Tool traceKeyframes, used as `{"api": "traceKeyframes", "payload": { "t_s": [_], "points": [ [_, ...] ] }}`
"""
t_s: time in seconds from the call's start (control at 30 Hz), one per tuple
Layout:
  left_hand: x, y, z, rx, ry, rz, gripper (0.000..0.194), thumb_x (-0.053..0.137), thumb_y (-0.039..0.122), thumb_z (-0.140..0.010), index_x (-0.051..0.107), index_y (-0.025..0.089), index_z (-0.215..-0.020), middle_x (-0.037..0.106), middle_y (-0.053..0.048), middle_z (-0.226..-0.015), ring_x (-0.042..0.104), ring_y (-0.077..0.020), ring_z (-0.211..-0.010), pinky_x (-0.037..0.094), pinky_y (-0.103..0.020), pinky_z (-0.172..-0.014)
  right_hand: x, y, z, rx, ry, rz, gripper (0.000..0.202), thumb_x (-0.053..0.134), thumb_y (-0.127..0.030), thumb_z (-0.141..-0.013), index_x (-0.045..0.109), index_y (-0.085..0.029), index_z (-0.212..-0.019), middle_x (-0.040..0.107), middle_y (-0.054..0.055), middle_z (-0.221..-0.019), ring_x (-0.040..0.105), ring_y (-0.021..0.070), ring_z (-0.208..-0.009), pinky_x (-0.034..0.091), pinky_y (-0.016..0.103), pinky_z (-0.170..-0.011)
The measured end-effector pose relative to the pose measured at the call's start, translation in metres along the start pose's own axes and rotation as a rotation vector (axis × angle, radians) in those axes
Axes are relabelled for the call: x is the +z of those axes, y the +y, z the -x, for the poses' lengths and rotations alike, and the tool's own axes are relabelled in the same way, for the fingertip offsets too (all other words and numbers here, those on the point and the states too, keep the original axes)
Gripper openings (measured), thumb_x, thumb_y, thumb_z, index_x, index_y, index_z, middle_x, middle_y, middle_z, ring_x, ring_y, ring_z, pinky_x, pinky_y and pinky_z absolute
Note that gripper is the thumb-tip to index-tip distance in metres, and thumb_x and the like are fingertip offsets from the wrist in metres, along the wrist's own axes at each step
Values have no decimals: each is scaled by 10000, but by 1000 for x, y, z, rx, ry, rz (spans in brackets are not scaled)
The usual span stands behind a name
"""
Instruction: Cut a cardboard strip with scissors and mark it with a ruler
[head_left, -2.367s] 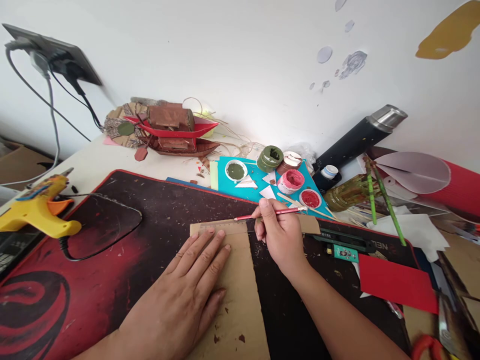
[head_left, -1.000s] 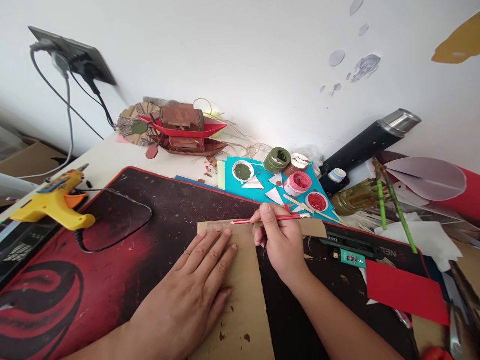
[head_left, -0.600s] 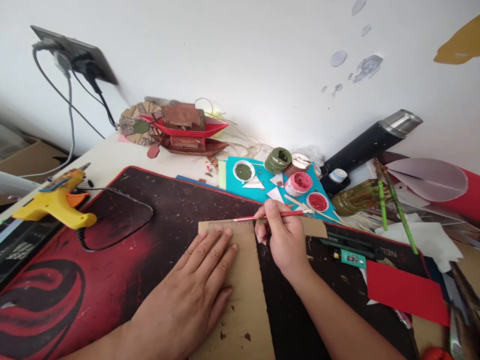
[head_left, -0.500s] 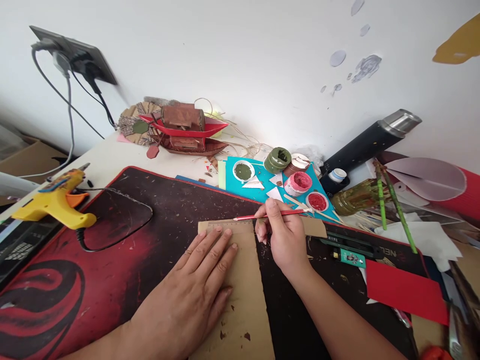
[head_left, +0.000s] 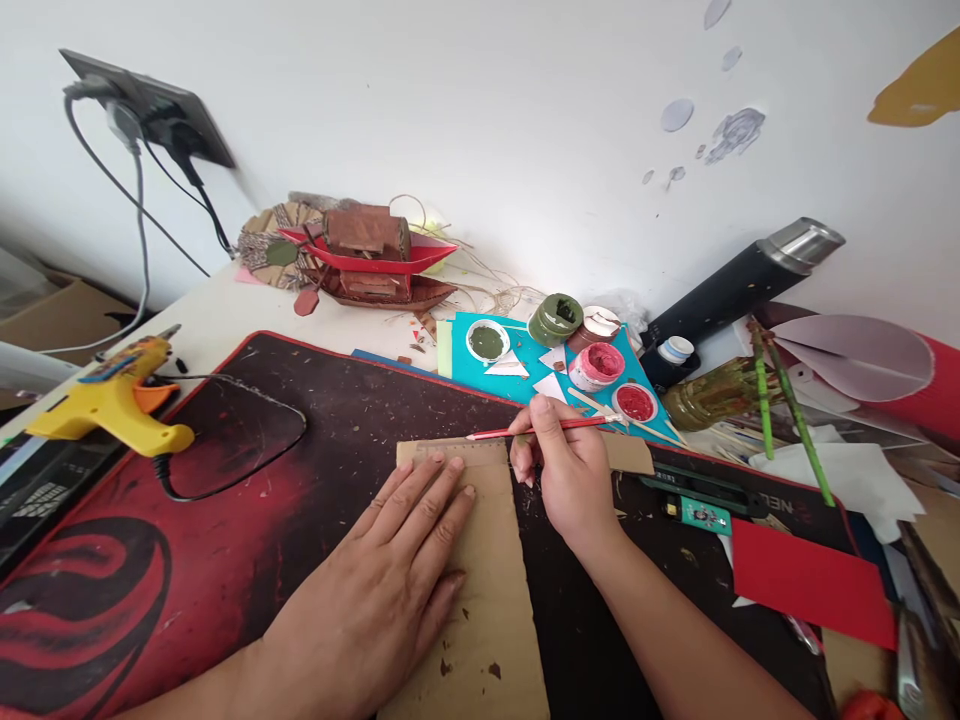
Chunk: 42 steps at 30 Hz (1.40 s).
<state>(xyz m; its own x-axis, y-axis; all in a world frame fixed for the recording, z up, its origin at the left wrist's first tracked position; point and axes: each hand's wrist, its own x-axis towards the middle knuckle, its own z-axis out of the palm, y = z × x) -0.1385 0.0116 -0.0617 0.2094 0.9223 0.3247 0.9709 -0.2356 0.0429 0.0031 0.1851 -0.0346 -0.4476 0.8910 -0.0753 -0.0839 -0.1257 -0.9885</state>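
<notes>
A long piece of brown cardboard (head_left: 499,580) lies on the dark desk mat, with a few dark stains near its lower end. Across its far end rests a see-through ruler (head_left: 480,455). My left hand (head_left: 397,560) is spread flat on the cardboard, its fingertips at the ruler's near edge. Between the fingers of my right hand (head_left: 566,470) is a red pencil (head_left: 491,435), tilted almost level. Its tip points left, over the cardboard's far edge by the ruler. Another strip of cardboard (head_left: 630,453) shows behind my right wrist.
To the left lies a yellow hot glue gun (head_left: 112,400) with its cord looped on the mat. Open paint jars (head_left: 596,367) stand on blue card (head_left: 469,375) at the back. Model boats (head_left: 367,250) sit by the wall. A red card (head_left: 814,580) and a utility knife (head_left: 705,488) lie right.
</notes>
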Motion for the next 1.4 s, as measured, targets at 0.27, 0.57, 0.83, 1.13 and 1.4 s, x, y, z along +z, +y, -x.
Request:
{"api": "traceKeyframes", "payload": {
  "t_s": [0.27, 0.57, 0.83, 1.13, 1.4],
  "points": [
    [0, 1, 1, -7, -6, 21, 612, 541, 327, -1061, 500, 110, -1632, 463, -166, -1745, 434, -342, -1618, 341, -515, -1337, 1, -1, -1, 7, -9, 12, 601, 764, -779, -899, 676, -205, -746, 546, -37, -470, 491, 113, -405, 383, 211, -394],
    [-1, 1, 1, -8, -3, 26, 607, 545, 307, -1057, 509, 99, -1626, 474, -170, -1737, 441, -349, -1611, 340, -518, -1335, 0, -2, -1, 17, -22, 15, 614, 765, -792, -889, 677, -202, -744, 542, -36, -474, 483, 111, -411, 373, 210, -398],
    [0, 1, 1, -13, -11, 22, 615, 543, 318, -1059, 495, 112, -1636, 456, -161, -1751, 428, -339, -1622, 337, -514, -1342, 0, -1, -1, 21, -29, 20, 613, 761, -794, -893, 681, -201, -758, 546, -35, -483, 491, 112, -419, 381, 211, -406],
    [1, 1, 2, -19, -27, 45, 636, 559, 317, -1051, 479, 114, -1648, 440, -161, -1759, 410, -339, -1637, 315, -514, -1362, 0, -1, -1, 24, -24, 35, 611, 754, -796, -896, 681, -207, -752, 540, -34, -482, 495, 118, -420, 381, 216, -406],
    [0, 1, 2, -19, -16, 50, 629, 554, 320, -1057, 486, 109, -1646, 451, -165, -1752, 414, -342, -1632, 297, -511, -1367, 0, -1, -1, 28, -18, 44, 618, 757, -806, -882, 682, -206, -755, 547, -32, -485, 498, 121, -422, 387, 222, -407]
  ]
}}
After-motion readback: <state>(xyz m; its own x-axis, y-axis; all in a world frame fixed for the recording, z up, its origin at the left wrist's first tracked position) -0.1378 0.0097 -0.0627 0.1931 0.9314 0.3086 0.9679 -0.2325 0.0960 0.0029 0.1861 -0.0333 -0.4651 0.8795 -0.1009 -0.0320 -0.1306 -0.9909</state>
